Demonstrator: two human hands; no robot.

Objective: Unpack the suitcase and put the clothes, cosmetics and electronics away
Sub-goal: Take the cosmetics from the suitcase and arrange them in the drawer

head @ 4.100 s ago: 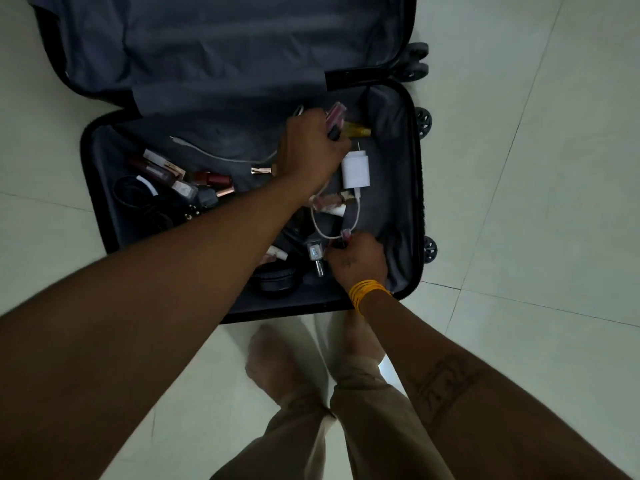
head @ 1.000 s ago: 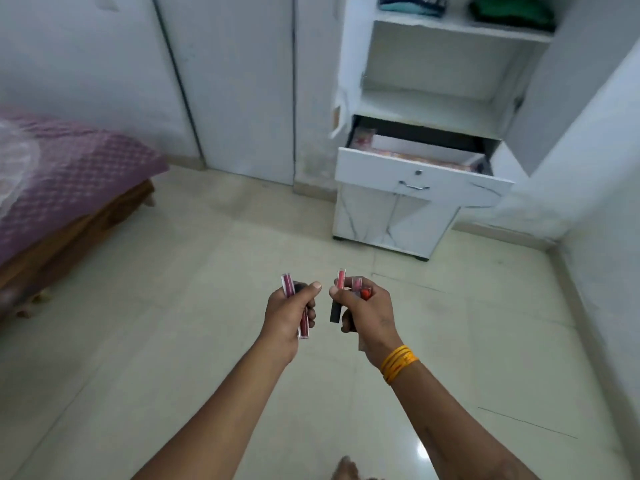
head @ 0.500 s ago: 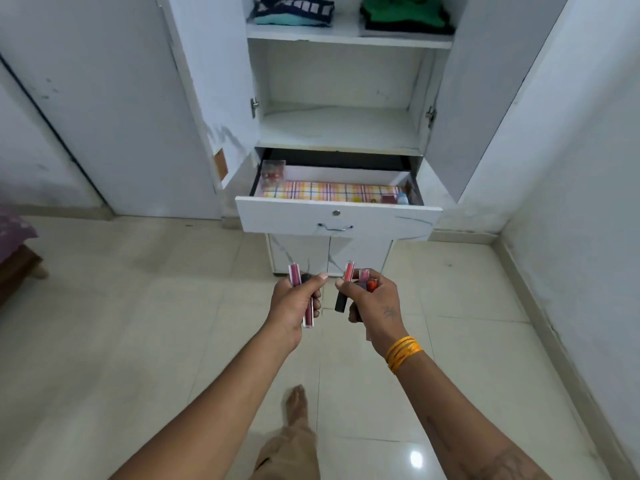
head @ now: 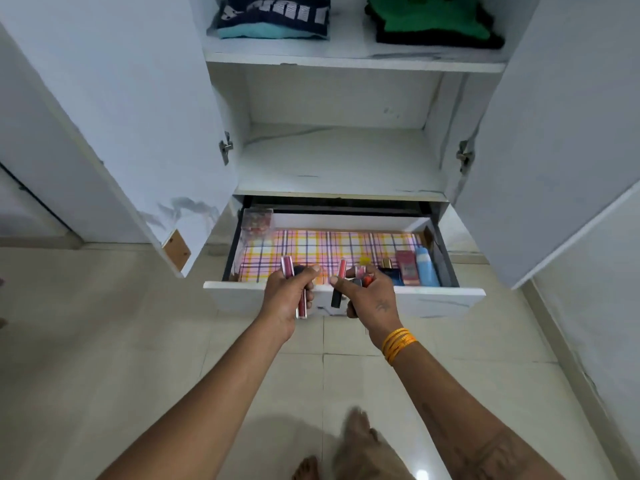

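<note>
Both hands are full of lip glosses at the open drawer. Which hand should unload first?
Probably the right hand. It holds several tubes and hangs over the drawer rim close to the cosmetics already standing at the right end. The left hand grips fewer tubes, over the bare plaid liner.

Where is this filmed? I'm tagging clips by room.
Probably a bedroom: an open wardrobe with folded clothes on its shelf and an open drawer of cosmetics.
</note>
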